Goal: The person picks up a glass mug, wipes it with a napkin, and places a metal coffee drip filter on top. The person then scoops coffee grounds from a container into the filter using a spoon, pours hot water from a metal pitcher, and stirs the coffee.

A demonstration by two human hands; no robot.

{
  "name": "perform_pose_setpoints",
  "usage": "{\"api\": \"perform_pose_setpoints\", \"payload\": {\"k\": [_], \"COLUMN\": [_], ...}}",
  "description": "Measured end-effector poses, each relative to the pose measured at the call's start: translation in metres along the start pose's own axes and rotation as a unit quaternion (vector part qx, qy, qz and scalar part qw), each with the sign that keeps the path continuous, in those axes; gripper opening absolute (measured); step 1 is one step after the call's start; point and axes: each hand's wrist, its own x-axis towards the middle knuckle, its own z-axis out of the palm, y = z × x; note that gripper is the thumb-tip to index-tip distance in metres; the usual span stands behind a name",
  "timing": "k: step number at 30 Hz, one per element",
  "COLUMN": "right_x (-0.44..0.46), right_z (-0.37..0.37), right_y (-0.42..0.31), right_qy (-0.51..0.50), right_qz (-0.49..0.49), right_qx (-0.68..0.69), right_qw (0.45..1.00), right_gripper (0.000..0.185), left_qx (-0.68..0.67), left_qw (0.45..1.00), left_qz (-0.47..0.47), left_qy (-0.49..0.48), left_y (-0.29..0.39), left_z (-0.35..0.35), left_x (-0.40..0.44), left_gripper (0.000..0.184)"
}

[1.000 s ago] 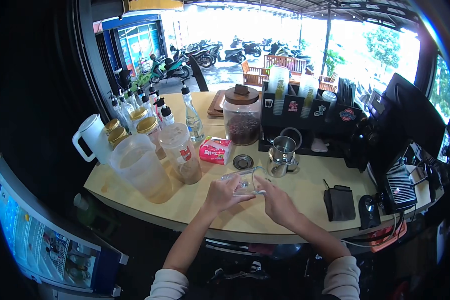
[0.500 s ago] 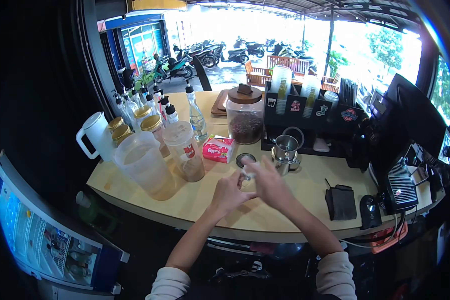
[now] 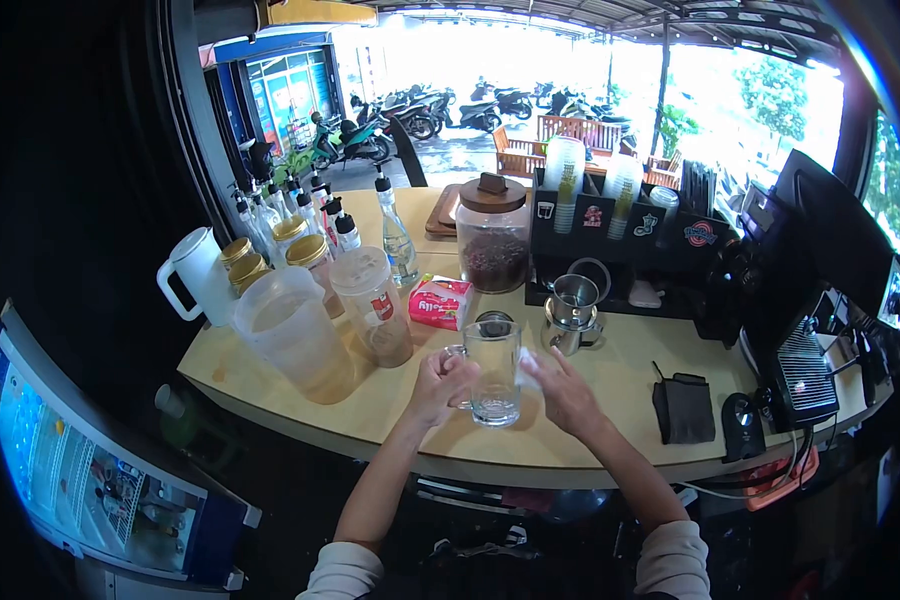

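A clear glass mug (image 3: 493, 375) stands upright between my hands near the counter's front edge. My left hand (image 3: 440, 388) is closed round its handle on the left side. In my right hand (image 3: 562, 392), beside the mug's right wall, is a small white tissue (image 3: 528, 368), pinched at the fingertips. Behind the mug lie a round metal lid (image 3: 494, 320) and a pink tissue pack (image 3: 441, 302). A metal drip filter (image 3: 574, 298) sits on a small steel cup (image 3: 567, 336) to the right.
Left on the counter (image 3: 390, 425) are a plastic pitcher (image 3: 295, 340), a lidded shaker (image 3: 373, 310), a white jug (image 3: 198, 275) and several pump bottles. A bean jar (image 3: 493, 245) and black cup organizer (image 3: 610, 235) stand behind. Right are a dark cloth (image 3: 683, 407) and a machine (image 3: 802, 370).
The mug has turned from lying tilted between my hands to upright. My right hand has come away from its mouth to its right side, with the white tissue now visible.
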Motion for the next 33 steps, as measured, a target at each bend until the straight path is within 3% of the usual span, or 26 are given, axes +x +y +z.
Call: {"api": "perform_pose_setpoints", "payload": {"k": [1, 2, 3, 4, 5, 7, 9, 10, 12, 14, 15, 16, 19, 20, 22, 24, 26, 28, 30, 31, 32, 33], "right_x": [-0.006, -0.008, -0.009, -0.008, -0.001, 0.016, 0.021, 0.025, 0.030, 0.025, 0.029, 0.031, 0.049, 0.050, 0.049, 0.057, 0.058, 0.065, 0.067, 0.070, 0.069, 0.068], "right_z": [0.005, 0.008, 0.012, 0.016, 0.017, 0.019, 0.032, 0.038, 0.042, 0.045, 0.027, 0.025, 0.016, 0.015, 0.018, 0.001, -0.008, -0.025, -0.029, -0.023, -0.020, -0.018], "right_y": [0.005, 0.005, 0.004, 0.003, 0.004, 0.003, -0.009, -0.014, -0.028, -0.041, -0.053, -0.053, -0.044, -0.036, -0.020, -0.025, -0.018, -0.011, -0.007, -0.013, -0.022, -0.031], "right_qy": [0.000, 0.001, 0.079, 0.152, 0.151, 0.234, 0.235, 0.234, 0.269, 0.262, 0.175, 0.175, 0.222, 0.221, 0.084, 0.056, 0.128, 0.134, 0.056, 0.068, 0.069, -0.016], "right_qz": [0.080, 0.081, 0.216, 0.340, 0.339, 0.403, 0.400, 0.396, 0.392, 0.367, 0.399, 0.398, 0.279, 0.280, 0.148, 0.157, 0.277, 0.277, 0.246, 0.160, 0.161, 0.194], "right_qx": [0.040, 0.039, 0.152, 0.260, 0.261, 0.490, 0.500, 0.509, 0.494, 0.371, 0.352, 0.353, 0.271, 0.272, 0.097, 0.111, 0.280, 0.222, 0.151, 0.184, 0.182, 0.224], "right_qw": [0.996, 0.996, 0.961, 0.891, 0.891, 0.737, 0.732, 0.728, 0.728, 0.812, 0.828, 0.829, 0.894, 0.894, 0.981, 0.980, 0.910, 0.925, 0.956, 0.967, 0.968, 0.955], "right_gripper": [0.046, 0.046, 0.045, 0.044, 0.044, 0.043, 0.043, 0.043, 0.042, 0.041, 0.041, 0.041, 0.041, 0.041, 0.043, 0.047, 0.046, 0.042, 0.032, 0.027, 0.027, 0.029], "left_qx": [0.000, -0.004, -0.008, -0.008, 0.028, 0.063, 0.199, 0.200, 0.302, 0.319, 0.337, 0.338, 0.375, 0.313, 0.249, 0.257, 0.295, 0.332, 0.383, 0.383, 0.410, 0.436], "left_qw": [1.000, 1.000, 0.999, 0.999, 0.998, 0.997, 0.972, 0.972, 0.929, 0.917, 0.903, 0.903, 0.902, 0.929, 0.952, 0.946, 0.931, 0.914, 0.898, 0.899, 0.883, 0.865], "left_qz": [0.000, -0.008, -0.015, -0.013, -0.011, -0.013, 0.060, 0.062, 0.157, 0.165, 0.172, 0.173, 0.120, 0.103, 0.086, 0.108, 0.133, 0.158, 0.160, 0.160, 0.176, 0.192], "left_qy": [-0.002, 0.020, 0.041, 0.041, 0.047, 0.053, 0.107, 0.105, 0.142, 0.172, 0.202, 0.202, 0.180, 0.166, 0.153, 0.164, 0.171, 0.175, 0.146, 0.144, 0.149, 0.154], "left_y": [0.000, -0.001, -0.001, -0.002, -0.005, -0.015, -0.028, -0.031, -0.040, -0.049, -0.049, -0.049, -0.042, -0.040, -0.039, -0.038, -0.029, -0.024, -0.019, -0.018, -0.014, -0.012], "left_z": [0.000, -0.001, -0.001, 0.001, 0.004, 0.011, 0.013, 0.011, 0.005, -0.004, -0.007, -0.010, -0.008, -0.006, -0.007, -0.011, -0.007, -0.007, -0.008, -0.006, 0.002, 0.007], "left_x": [0.000, 0.000, 0.001, 0.002, 0.003, 0.005, 0.014, 0.017, 0.019, 0.021, 0.020, 0.018, 0.009, 0.006, 0.004, 0.003, 0.001, 0.001, 0.002, 0.003, 0.003, 0.003], "left_gripper": [0.041, 0.042, 0.043, 0.043, 0.043, 0.044, 0.046, 0.046, 0.048, 0.048, 0.048, 0.048, 0.044, 0.042, 0.040, 0.036, 0.035, 0.036, 0.036, 0.036, 0.037, 0.038]}}
